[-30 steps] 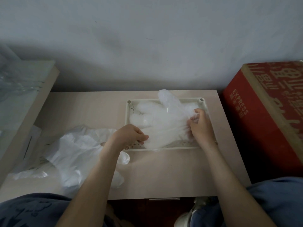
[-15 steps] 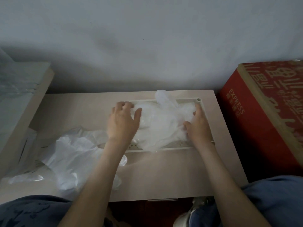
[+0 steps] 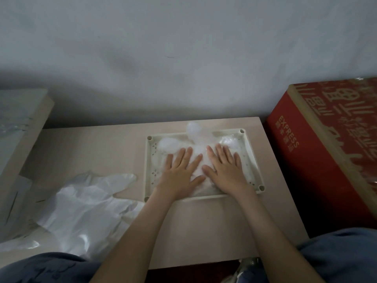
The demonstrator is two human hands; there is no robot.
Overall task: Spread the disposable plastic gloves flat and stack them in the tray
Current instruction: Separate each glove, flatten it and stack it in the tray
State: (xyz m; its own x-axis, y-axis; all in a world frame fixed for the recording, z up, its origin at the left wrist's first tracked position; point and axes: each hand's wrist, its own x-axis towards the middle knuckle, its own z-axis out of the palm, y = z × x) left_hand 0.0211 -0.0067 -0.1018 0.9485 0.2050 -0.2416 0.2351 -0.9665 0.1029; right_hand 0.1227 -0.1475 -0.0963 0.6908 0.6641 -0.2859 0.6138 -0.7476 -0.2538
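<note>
Pressing down with straight, spread fingers, the left hand (image 3: pixel 179 170) and the right hand (image 3: pixel 226 170) lie palm-down side by side on a clear glove (image 3: pixel 194 132) inside the tray (image 3: pixel 147 170). They grip nothing, and the thumbs almost meet. Well to the left of the tray stands a pale board (image 3: pixel 20 123) at the edge of the table (image 3: pixel 91 148), perhaps with clear film over it, though the light is too dim to be sure. Just left of the tray lies a crumpled heap of gloves (image 3: pixel 85 205) on the tabletop, one plastic finger reaching toward the tray's near left corner. In the tray, the glove's puffy fingers fan out beyond the person's fingertips, and one pokes over the far rim. Right of the tray, beyond the table's edge, sits a red carton (image 3: pixel 318 160) printed with EXPRESS, close against the grey wall (image 3: pixel 183 58).
</note>
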